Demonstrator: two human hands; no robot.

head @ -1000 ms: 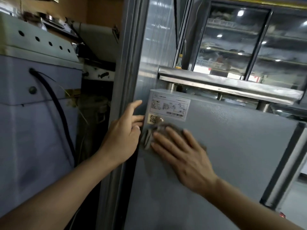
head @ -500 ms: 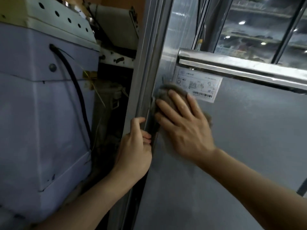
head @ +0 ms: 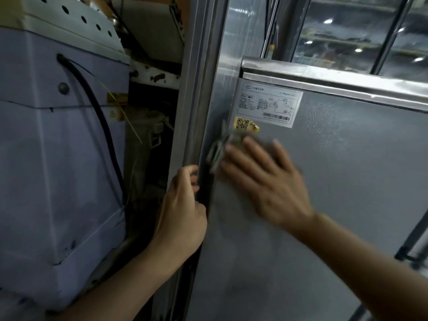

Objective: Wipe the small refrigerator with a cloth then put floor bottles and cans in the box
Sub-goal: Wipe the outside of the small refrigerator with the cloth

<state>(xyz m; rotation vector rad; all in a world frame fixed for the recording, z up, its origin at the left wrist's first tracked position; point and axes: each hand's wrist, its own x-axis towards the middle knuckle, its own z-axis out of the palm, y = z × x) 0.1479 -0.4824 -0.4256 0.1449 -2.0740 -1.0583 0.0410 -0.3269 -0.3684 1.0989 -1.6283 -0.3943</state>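
The small refrigerator's grey side panel [head: 347, 181] fills the right half of the head view. It carries a white rating label [head: 268, 105] and a yellow QR sticker [head: 243, 123]. My right hand [head: 266, 181] lies flat with spread fingers on a grey cloth [head: 217, 149], pressing it against the panel just below the QR sticker; both are motion-blurred. My left hand [head: 180, 216] curls its fingers round the refrigerator's left edge, lower down beside the cloth. No bottles, cans or box are in view.
A steel ledge [head: 324, 77] runs along the top of the panel, with a glass-door cabinet [head: 347, 31] behind it. At left stands a pale machine housing [head: 46, 158] with a black cable [head: 97, 117]. A dark, narrow gap [head: 148, 158] separates it from the refrigerator.
My right hand swept the cloth up over the QR sticker and label corner, then back down below the sticker. My left hand slid down the edge and curled its fingers.
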